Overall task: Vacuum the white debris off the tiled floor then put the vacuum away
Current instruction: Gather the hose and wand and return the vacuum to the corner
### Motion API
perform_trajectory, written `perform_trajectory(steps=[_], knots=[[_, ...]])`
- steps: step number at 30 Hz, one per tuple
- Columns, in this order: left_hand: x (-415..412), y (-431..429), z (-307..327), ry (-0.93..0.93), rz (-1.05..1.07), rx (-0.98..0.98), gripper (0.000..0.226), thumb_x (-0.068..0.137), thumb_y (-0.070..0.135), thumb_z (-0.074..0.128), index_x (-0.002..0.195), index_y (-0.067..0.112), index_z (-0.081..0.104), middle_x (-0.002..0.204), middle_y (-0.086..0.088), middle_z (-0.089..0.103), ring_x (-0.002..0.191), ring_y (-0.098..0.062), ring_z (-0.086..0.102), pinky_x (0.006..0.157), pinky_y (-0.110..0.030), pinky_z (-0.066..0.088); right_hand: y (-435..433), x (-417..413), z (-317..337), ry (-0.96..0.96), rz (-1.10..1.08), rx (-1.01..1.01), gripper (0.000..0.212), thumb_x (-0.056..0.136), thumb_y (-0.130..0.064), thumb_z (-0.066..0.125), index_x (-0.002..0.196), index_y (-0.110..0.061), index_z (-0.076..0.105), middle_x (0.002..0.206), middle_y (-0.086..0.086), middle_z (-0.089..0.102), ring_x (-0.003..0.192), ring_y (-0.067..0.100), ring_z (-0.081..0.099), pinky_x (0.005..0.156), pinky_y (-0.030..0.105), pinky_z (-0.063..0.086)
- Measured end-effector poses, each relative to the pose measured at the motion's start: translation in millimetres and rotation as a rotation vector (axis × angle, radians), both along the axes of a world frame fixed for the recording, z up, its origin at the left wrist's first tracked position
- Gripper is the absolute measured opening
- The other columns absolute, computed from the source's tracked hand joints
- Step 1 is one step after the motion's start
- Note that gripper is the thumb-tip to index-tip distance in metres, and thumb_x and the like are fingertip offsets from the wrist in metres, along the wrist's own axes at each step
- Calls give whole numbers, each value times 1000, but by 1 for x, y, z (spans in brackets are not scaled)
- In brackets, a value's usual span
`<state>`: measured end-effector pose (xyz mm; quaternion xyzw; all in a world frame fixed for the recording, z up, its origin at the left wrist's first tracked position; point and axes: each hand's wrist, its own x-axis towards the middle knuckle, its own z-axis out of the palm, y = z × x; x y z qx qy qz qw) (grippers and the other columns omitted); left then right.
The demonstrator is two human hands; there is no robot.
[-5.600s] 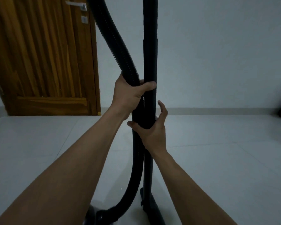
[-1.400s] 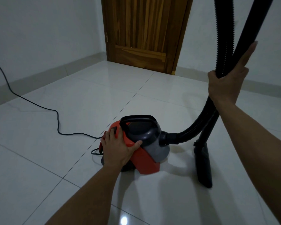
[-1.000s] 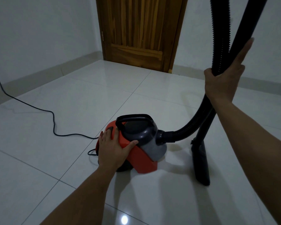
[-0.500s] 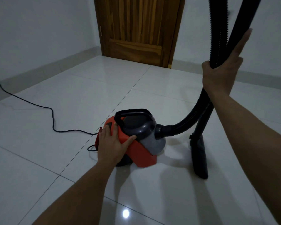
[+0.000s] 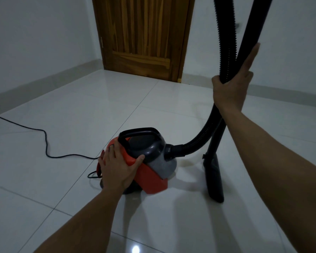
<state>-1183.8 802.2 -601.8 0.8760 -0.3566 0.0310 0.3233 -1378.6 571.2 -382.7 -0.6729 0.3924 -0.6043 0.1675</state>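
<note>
Both hands busy: left hand (image 5: 117, 167) flat on the vacuum body (image 5: 144, 161), right hand (image 5: 230, 88) clasping hose (image 5: 226, 33) plus wand (image 5: 252, 24).
No debris visible on floor (image 5: 80, 106), so I judge it's put-away; next I need the carry handle (image 5: 139, 133).

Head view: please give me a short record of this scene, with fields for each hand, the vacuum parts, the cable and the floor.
left hand: left hand lies flat, fingers spread, on the orange rear of the vacuum body
right hand: right hand closed around the hose and the wand together, index finger stretched up along the wand
floor nozzle: floor nozzle rests on the tiled floor, right of the body
carry handle: carry handle free, not gripped
power cord: power cord trails left across the tiles
debris: none visible
background: closed wooden door
</note>
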Motion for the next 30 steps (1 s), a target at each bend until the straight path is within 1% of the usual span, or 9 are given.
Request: perform_trajectory(steps=[4, 8, 11, 15, 20, 22, 24, 27, 30], knots=[[-9, -22, 18, 103, -49, -168, 109, 84, 79, 49, 162, 17, 6, 154, -20, 36, 142, -36, 33, 119, -58, 23, -2, -1, 0, 5, 0, 6, 101, 84, -8, 59, 162, -25, -3, 110, -25, 27, 87, -29, 38, 59, 6, 41], [-9, -36, 33, 139, -23, -209, 89, 89, 72, 47, 156, 16, 29, 155, -21, 30, 141, -40, 31, 116, -56, 32, -2, -2, 0, 2, 5, 14, 102, 84, -9, 60, 161, -27, -4, 113, -16, 33, 87, -29, 37, 61, 9, 39], [-4, -48, 43, -13, -43, -85, 76, 91, 73, 41, 145, 19, 48, 152, -17, 38, 140, -39, 32, 116, -59, 28, -3, -1, 0, -11, 9, 24, 104, 83, -12, 61, 161, -31, -5, 114, -9, 40, 88, -27, 39, 62, 13, 41], [-2, -67, 50, -340, -129, 103, 67, 94, 70, 35, 125, 17, 63, 124, -15, 64, 124, -39, 49, 111, -65, 26, -3, 0, -1, -7, 10, 22, 104, 84, -12, 62, 161, -33, -5, 116, -7, 41, 86, -26, 40, 60, 11, 41], [-32, -90, 58, -454, -234, 188, 57, 94, 54, 30, 111, 17, 70, 109, -11, 67, 108, -36, 56, 107, -63, 31, -4, -4, 0, -29, 14, 40, 104, 85, -13, 62, 160, -35, -6, 114, -5, 43, 86, -26, 40, 61, 12, 41], [-43, -96, 59, -472, -259, 226, 61, 96, 59, 29, 104, 20, 74, 108, -8, 68, 107, -34, 56, 106, -63, 31, -4, -4, 1, -26, 29, 53, 104, 86, -14, 64, 160, -35, -5, 117, -10, 39, 88, -25, 42, 61, 6, 37], [-48, -101, 60, -493, -285, 250, 70, 96, 68, 23, 101, 23, 76, 108, -5, 70, 110, -34, 56, 106, -64, 29, -4, -4, 0, -38, 31, 73, 102, 86, -16, 67, 161, -33, -1, 122, -10, 37, 90, -11, 46, 68, 6, 37], [-53, -104, 66, -510, -352, 298, 85, 89, 82, 12, 103, 28, 77, 110, 1, 72, 118, -29, 53, 110, -63, 22, -3, -2, 1, -66, 29, 94, 96, 85, -20, 69, 160, -28, 9, 136, -1, 43, 102, 4, 44, 81, 24, 44], [-58, -106, 68, -546, -397, 376, 94, 81, 91, 8, 106, 30, 75, 108, 5, 72, 120, -23, 53, 110, -62, 16, -3, 0, 1, -87, 22, 103, 90, 82, -23, 69, 156, -25, 18, 135, 2, 47, 107, 11, 51, 85, 35, 53]])
